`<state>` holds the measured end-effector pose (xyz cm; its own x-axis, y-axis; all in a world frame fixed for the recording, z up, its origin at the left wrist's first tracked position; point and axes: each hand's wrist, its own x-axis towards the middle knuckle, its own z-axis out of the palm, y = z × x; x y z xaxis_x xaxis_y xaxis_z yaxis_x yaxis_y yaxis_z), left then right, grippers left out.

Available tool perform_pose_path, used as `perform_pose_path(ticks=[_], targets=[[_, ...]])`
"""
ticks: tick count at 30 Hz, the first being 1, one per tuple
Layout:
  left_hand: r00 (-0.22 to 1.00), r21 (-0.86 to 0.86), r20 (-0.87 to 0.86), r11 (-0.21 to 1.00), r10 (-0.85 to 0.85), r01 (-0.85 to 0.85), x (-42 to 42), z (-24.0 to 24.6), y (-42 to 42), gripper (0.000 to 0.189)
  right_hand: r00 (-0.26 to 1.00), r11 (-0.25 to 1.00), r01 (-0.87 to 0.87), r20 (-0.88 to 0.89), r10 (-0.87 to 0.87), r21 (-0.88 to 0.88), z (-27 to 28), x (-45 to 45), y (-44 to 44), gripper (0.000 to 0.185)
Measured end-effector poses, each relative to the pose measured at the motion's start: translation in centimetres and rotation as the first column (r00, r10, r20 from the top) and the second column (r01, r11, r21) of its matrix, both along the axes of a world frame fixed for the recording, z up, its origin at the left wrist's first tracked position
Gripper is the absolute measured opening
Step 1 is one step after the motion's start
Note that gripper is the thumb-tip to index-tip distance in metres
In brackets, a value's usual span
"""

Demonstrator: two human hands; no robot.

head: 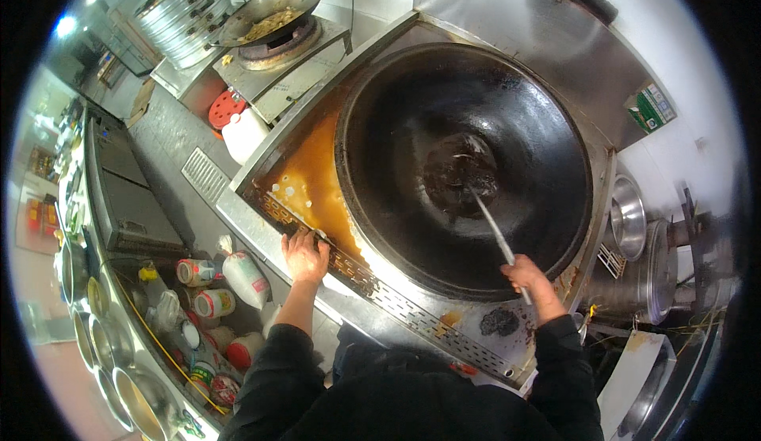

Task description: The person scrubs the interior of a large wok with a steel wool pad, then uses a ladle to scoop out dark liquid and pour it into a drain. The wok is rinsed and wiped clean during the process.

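A very large, dark wok (pixel 386 137) is set into a steel stove top (pixel 410 280). My right hand (pixel 528 280) is closed around the metal handle of a long utensil (pixel 494 227), whose far end dips into dark liquid (pixel 458 167) at the bottom of the wok; the kind of head cannot be made out. My left hand (pixel 305 256) rests at the stove's front edge, its fingers on the perforated metal strip (pixel 404 304); whether it grips anything there is unclear. Brown liquid (pixel 321 161) lies on the stove top left of the wok. A dark scouring pad (pixel 499 322) sits near the front right corner.
Behind on the left, a smaller wok (pixel 303 1) with food stands on a burner, beside stacked steamers (pixel 184 18). A white jug (pixel 244 137) is left of the stove. Jars (pixel 214 303) and steel bowls (pixel 142 399) lie lower left. A steel basin (pixel 628 218) leans at right.
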<state>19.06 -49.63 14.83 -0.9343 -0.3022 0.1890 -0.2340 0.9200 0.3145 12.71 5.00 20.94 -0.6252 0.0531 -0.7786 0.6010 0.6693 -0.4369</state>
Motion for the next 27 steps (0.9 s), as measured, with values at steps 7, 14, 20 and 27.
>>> perform_pose_path(ticks=[7,14,20,27], targets=[[1.000,-0.012,0.019,1.000,0.003,-0.003,0.0,0.3,0.0,0.040,0.989,0.922,0.143,0.090,-0.118,-0.359,-2.5,0.0,-9.5,0.025],[0.999,0.000,-0.034,1.000,-0.007,0.007,0.0,0.3,0.1,0.039,0.990,0.909,-0.041,-0.140,-0.019,-0.416,1.4,-0.1,-14.6,0.025],[1.000,0.011,-0.016,1.000,0.002,-0.002,0.0,0.4,0.1,0.041,0.968,0.921,-0.159,-0.238,0.075,-0.355,8.7,0.4,-16.5,0.023],[1.000,0.037,0.005,0.999,0.006,-0.006,0.0,0.5,0.1,0.043,0.961,0.912,-0.219,-0.240,0.140,-0.346,12.1,2.9,-17.3,0.024]])
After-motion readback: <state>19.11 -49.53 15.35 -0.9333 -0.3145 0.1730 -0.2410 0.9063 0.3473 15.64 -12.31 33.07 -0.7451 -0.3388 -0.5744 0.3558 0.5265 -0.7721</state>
